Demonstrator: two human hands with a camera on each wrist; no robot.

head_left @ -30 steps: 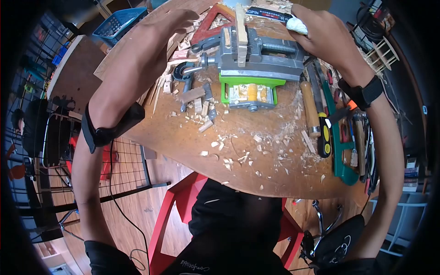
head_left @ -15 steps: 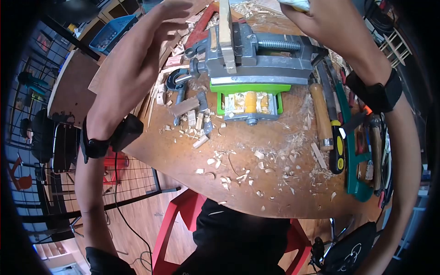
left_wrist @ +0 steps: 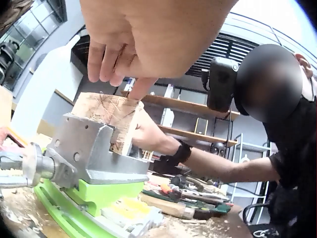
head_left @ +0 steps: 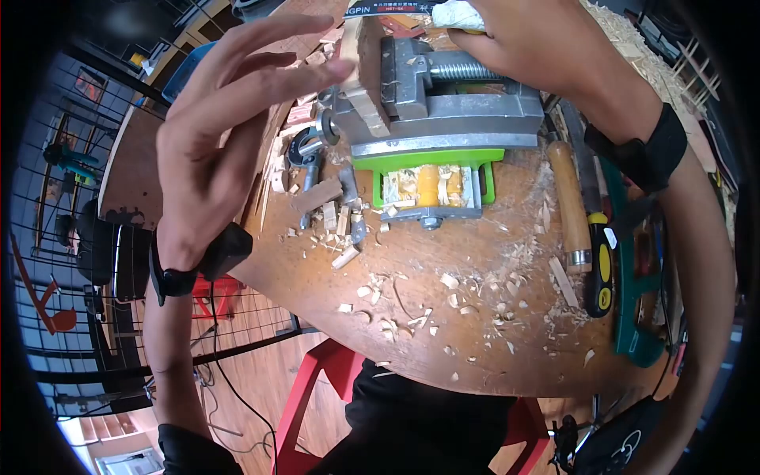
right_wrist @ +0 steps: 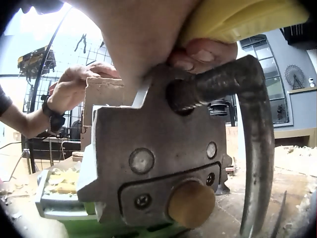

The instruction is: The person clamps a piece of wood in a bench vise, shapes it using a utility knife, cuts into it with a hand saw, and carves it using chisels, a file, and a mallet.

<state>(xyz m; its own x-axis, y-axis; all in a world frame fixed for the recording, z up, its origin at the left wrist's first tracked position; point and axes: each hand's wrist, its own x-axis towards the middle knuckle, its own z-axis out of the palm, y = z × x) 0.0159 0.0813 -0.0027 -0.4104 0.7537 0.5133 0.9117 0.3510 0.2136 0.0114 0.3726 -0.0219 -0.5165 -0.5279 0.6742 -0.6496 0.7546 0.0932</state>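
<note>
A wood block (head_left: 364, 79) stands upright in the jaws of a grey metal vise (head_left: 451, 119) on a green base. My left hand (head_left: 218, 127) is beside it, fingers extended, one fingertip at the block's edge. From the left wrist view, that hand (left_wrist: 153, 34) is just above the block (left_wrist: 106, 109), a fingertip at its top. Behind the vise, my right hand (head_left: 546, 47) grips something white and yellow (head_left: 459, 16); the right wrist view shows its yellow part (right_wrist: 242, 20) above the vise (right_wrist: 153, 144), with curled fingers under it. The far end of that item is hidden.
Wood shavings and small offcuts (head_left: 319, 195) lie over the table (head_left: 332, 285). Right of the vise are a wooden-handled tool (head_left: 568, 198), a black-and-yellow handle (head_left: 602, 277) and a green tool (head_left: 633, 332). A metal clamp-like tool (head_left: 309, 158) lies left.
My left hand has come rightward and down to the block, and my right hand has moved left behind the vise. The head view has shifted, showing the vise lower in the frame.
</note>
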